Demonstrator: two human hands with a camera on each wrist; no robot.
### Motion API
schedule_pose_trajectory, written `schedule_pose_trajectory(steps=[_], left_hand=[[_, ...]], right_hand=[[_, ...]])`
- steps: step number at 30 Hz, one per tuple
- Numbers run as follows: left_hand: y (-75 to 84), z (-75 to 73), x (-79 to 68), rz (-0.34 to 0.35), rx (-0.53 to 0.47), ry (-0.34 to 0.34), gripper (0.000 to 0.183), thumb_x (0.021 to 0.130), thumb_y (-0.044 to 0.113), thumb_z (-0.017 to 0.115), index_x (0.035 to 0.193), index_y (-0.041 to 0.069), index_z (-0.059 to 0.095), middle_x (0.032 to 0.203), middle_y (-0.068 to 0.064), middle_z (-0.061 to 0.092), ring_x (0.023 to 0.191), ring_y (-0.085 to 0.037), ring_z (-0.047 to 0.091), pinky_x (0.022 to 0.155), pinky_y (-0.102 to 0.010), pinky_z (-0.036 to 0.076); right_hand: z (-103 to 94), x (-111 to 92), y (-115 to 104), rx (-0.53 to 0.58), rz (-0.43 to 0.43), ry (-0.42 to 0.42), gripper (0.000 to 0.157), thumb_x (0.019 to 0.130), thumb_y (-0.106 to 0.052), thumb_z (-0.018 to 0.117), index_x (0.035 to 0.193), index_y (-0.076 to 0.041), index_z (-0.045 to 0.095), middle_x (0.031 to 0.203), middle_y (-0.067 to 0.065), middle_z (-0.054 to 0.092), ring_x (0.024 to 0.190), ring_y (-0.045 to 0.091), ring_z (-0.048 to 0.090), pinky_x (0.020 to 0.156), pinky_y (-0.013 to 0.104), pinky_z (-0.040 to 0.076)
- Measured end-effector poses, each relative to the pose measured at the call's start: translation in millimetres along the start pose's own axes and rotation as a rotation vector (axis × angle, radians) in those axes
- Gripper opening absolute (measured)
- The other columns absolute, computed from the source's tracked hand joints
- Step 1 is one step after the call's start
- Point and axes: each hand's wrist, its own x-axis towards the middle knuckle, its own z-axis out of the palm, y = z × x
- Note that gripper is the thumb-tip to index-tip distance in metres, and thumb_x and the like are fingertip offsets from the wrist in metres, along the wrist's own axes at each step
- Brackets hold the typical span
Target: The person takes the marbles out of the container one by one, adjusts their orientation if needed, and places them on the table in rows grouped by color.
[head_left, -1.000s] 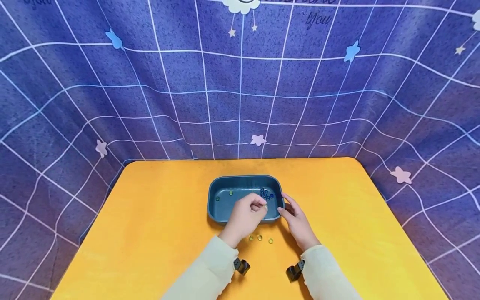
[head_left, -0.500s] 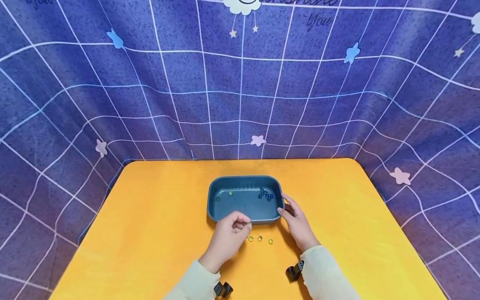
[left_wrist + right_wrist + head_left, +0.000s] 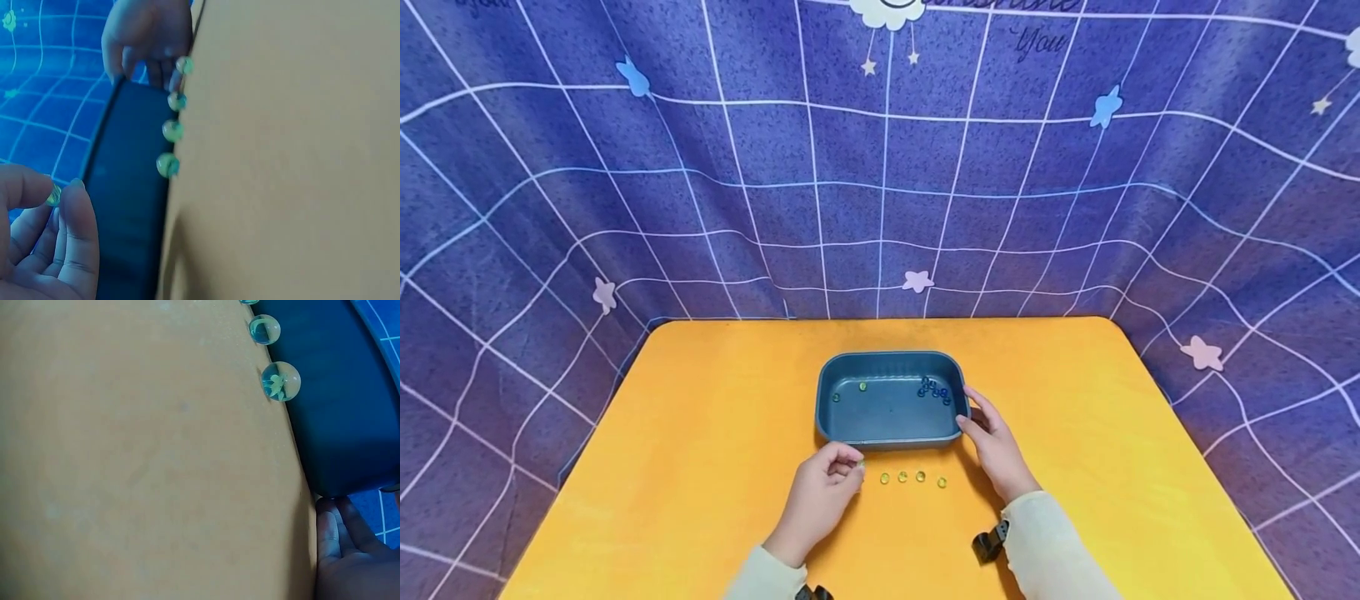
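Note:
A dark blue tray (image 3: 850,433) stands mid-table with a cluster of blue marbles (image 3: 934,390) and two green marbles (image 3: 862,386) inside. Several clear green marbles (image 3: 912,477) lie in a row on the table just in front of it; the marble row (image 3: 172,130) also shows beside the tray wall (image 3: 125,206). My left hand (image 3: 853,468) hovers left of the row, its thumb and forefinger pinching a green marble (image 3: 53,195). My right hand (image 3: 981,429) rests with straight fingers (image 3: 337,544) against the tray's front right corner (image 3: 344,425), close to the nearest marble (image 3: 280,381).
The yellow table (image 3: 700,467) ends near the left, right and far sides, where a blue grid-patterned cloth (image 3: 880,208) hangs as a backdrop. Bare tabletop lies on both sides of the tray. A black wrist mount (image 3: 988,543) sits on my right sleeve.
My left hand drew back from over the tray toward me and to the left, with a marble in its fingertips. One more marble now shows at the row's left end. The right hand stayed put.

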Motion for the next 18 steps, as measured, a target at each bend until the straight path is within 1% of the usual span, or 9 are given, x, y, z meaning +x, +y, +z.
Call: schedule_pose_trajectory(steps=[3,5,7,10,13,18], left_hand=[[-7.0,-3.4,1.3,-0.031,0.005,0.029,0.010,0.093,0.003,0.074,0.102,0.005,0.070,0.086,-0.002,0.067,0.079,-0.019,0.063,0.070,-0.026,0.055],[-12.0,-4.4,2.7,-0.057,0.010,0.035,0.010,0.093,0.004,0.074,0.101,0.006,0.070,0.086,-0.002,0.067,0.078,-0.020,0.063,0.069,-0.027,0.054],[-18.5,-4.4,4.5,-0.084,0.029,0.027,0.009,0.093,0.006,0.075,0.101,0.008,0.071,0.085,-0.001,0.066,0.078,-0.019,0.063,0.069,-0.027,0.054],[-29.0,-4.3,6.0,-0.105,0.067,0.003,0.008,0.092,0.009,0.075,0.100,0.010,0.072,0.085,0.000,0.066,0.077,-0.018,0.063,0.068,-0.027,0.053],[-34.7,-4.1,5.4,-0.101,0.099,-0.006,0.008,0.092,0.010,0.076,0.100,0.011,0.072,0.085,0.001,0.066,0.077,-0.017,0.062,0.067,-0.027,0.053],[-35.7,-2.7,5.4,-0.092,0.146,-0.006,0.009,0.093,0.009,0.075,0.100,0.011,0.071,0.084,0.002,0.065,0.075,-0.015,0.061,0.067,-0.026,0.053]], right_hand=[[-0.1,0,0,0.007,-0.002,-0.010,0.054,0.106,-0.027,0.060,0.158,-0.028,0.041,0.150,0.016,0.047,0.138,0.035,0.043,0.117,0.056,0.030],[-0.3,1,0,0.012,-0.002,-0.015,0.056,0.107,-0.027,0.059,0.159,-0.027,0.039,0.151,0.017,0.046,0.139,0.036,0.042,0.118,0.056,0.029],[-0.7,0,-1,0.011,0.002,-0.014,0.056,0.107,-0.028,0.059,0.159,-0.027,0.039,0.151,0.017,0.046,0.139,0.036,0.042,0.117,0.057,0.029],[-1.3,0,0,0.015,0.007,-0.013,0.056,0.106,-0.029,0.060,0.158,-0.029,0.040,0.151,0.016,0.046,0.139,0.035,0.042,0.117,0.057,0.030],[-0.7,1,2,0.011,0.010,-0.014,0.054,0.106,-0.028,0.061,0.156,-0.033,0.042,0.150,0.015,0.047,0.139,0.035,0.043,0.117,0.057,0.031],[0.8,2,2,0.004,0.012,-0.010,0.054,0.105,-0.027,0.061,0.156,-0.033,0.042,0.151,0.016,0.047,0.140,0.037,0.042,0.116,0.059,0.031]])
